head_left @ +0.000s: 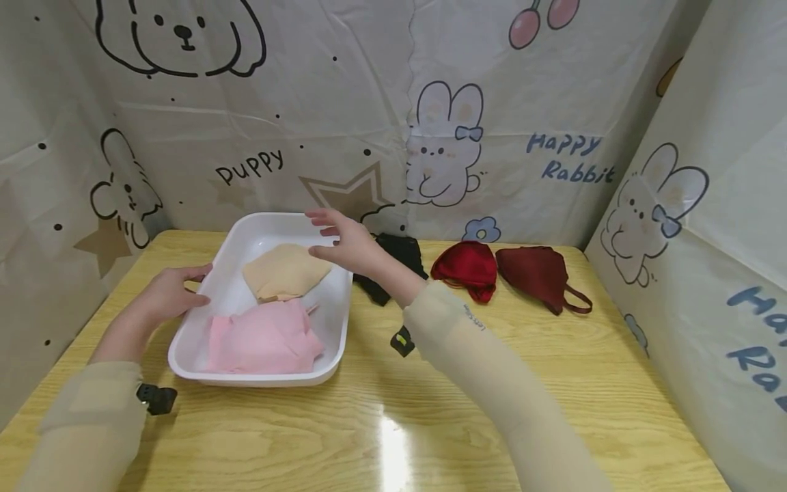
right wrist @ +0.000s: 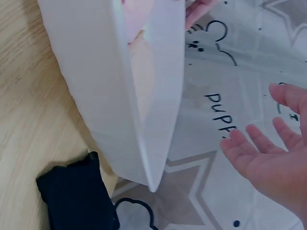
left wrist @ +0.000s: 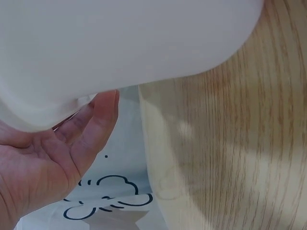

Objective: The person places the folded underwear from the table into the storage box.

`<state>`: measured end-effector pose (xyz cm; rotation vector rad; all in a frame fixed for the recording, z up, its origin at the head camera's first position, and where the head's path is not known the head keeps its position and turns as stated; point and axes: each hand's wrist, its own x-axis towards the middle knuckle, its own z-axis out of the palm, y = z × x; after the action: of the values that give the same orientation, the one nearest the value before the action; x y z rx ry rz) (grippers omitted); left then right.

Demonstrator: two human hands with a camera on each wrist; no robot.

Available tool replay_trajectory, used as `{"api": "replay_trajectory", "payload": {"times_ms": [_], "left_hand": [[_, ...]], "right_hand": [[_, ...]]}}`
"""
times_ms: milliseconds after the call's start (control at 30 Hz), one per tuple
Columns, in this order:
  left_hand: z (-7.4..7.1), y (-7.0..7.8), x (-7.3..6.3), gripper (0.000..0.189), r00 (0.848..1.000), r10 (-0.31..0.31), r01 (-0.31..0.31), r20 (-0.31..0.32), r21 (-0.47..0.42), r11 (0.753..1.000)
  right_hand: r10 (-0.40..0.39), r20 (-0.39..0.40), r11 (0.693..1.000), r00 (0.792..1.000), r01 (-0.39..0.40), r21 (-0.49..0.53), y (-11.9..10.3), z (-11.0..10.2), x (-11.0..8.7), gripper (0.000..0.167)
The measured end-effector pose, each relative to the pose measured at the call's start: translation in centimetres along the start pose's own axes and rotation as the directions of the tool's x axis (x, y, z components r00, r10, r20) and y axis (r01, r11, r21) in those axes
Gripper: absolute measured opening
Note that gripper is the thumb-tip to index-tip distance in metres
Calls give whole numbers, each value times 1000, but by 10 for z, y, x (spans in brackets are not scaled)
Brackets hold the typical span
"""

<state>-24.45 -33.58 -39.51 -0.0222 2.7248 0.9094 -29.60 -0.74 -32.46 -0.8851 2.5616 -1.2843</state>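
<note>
A white plastic tray (head_left: pixel 346 321) sits on the left of the table. In it lie a folded pink garment (head_left: pixel 264 338) at the near end and a folded beige garment (head_left: pixel 285 270) behind it. My left hand (head_left: pixel 169 294) holds the tray's left rim; in the left wrist view its fingers (left wrist: pixel 98 120) reach up under the rim. Above the tray's far right side hovers my right hand (head_left: pixel 347 242), fingers spread and holding nothing. The right wrist view shows that hand's palm and fingers apart from the tray.
Right of the tray, along the back of the table (head_left: pixel 393 389), lie a folded black garment (head_left: pixel 399 253), a shiny red garment (head_left: pixel 466 268) and a maroon garment with a strap (head_left: pixel 535 273). A printed cloth (head_left: pixel 369 102) hangs behind and at both sides.
</note>
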Motion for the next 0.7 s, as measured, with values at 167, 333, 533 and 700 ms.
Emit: {"api": "replay_trajectory", "payload": {"times_ms": [167,333,533,700], "left_hand": [[0,3,-1,74,1000,-5,5,-8,5,1000],[1,4,-2,72,1000,-4,4,-11,8,1000],[1,2,-2,73,1000,-15,15,-5,-9,1000],[2,3,-2,73,1000,-14,14,-1,-16,1000]], "right_hand": [[4,-47,999,999,-1,54,0,-16,-20,58],[23,-119,993,993,-9,113,5,-32,-37,56],[52,-177,982,983,-19,188,18,-51,-55,65],[104,-199,969,974,-54,241,31,-63,-71,73]]}}
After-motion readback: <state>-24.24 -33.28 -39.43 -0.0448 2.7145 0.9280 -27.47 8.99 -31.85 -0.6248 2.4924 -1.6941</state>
